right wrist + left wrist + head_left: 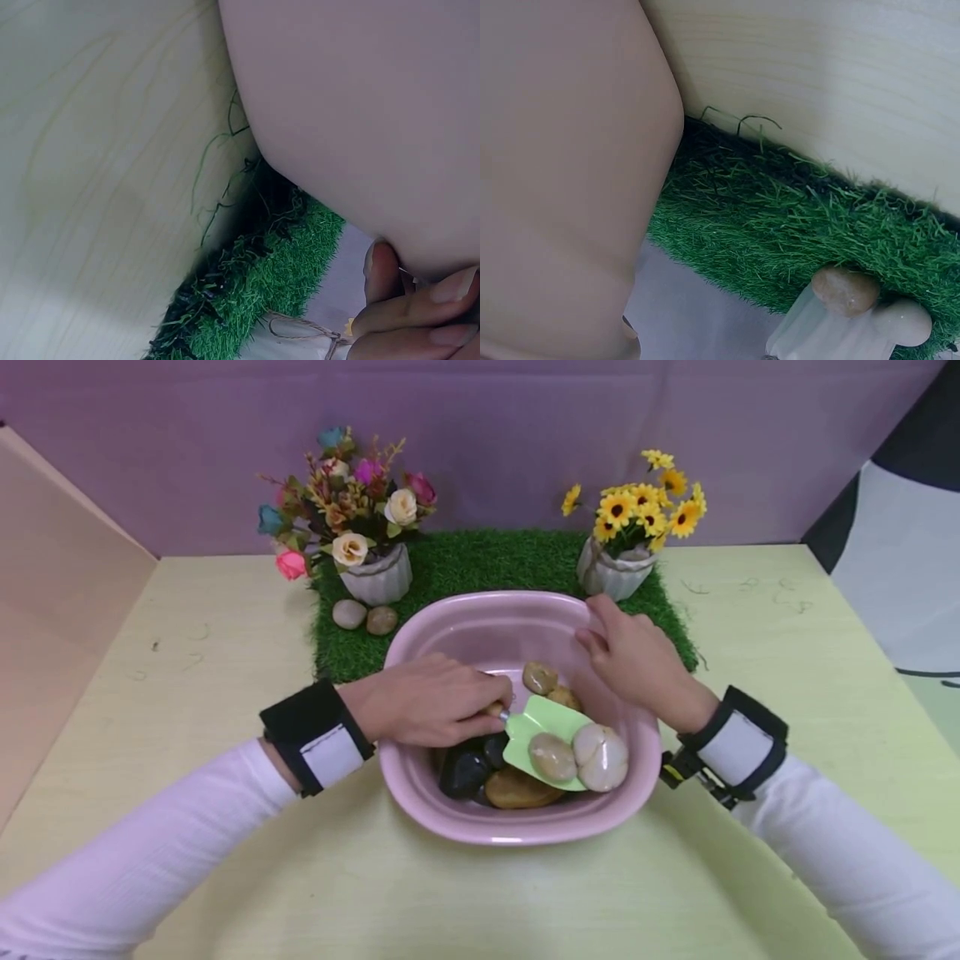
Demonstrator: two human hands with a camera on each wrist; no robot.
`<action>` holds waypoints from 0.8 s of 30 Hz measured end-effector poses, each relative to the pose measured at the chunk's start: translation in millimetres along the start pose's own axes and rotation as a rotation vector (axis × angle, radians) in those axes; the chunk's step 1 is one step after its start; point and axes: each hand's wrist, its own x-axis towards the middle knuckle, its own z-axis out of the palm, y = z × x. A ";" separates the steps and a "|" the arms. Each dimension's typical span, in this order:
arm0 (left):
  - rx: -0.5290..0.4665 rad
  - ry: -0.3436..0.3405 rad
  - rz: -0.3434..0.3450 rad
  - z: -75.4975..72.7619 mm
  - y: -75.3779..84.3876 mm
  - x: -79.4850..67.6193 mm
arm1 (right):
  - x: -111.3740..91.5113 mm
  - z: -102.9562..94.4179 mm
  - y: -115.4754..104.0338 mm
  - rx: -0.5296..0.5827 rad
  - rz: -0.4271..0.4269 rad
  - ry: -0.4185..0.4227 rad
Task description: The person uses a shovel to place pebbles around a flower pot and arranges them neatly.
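Observation:
My left hand (431, 700) grips the wooden handle of a small trowel with a light green blade (543, 722), over the inside of a pink basin (517, 835). On the blade lies a wet tan stone (552, 757), and against its right edge is a larger whitish stone (601, 757). Under and around the blade, black stones (465, 772), a flat brown stone (520, 788) and smaller yellowish stones (539, 677) sit in the basin. My right hand (637, 652) holds the basin's far right rim, its fingers (409, 311) curled over the outside.
Behind the basin, a green turf mat (487, 560) bears a pot of mixed flowers (378, 575) on the left and a pot of yellow flowers (617, 572) on the right. Two stones (365, 617) lie before the left pot. A purple backdrop (495, 452) closes off the table's back.

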 end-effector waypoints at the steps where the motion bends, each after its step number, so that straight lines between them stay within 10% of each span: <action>1: 0.005 0.008 0.004 -0.3 0.1 -0.2 | 0.0 0.1 0.0 0.001 0.000 -0.001; 13: -0.032 0.189 0.056 -5.1 -3.2 -6.2 | -0.1 0.8 1.3 0.033 -0.033 0.002; 24: -0.023 0.061 -0.011 -21.9 0.3 -17.9 | -0.8 0.3 -1.4 0.046 -0.021 -0.004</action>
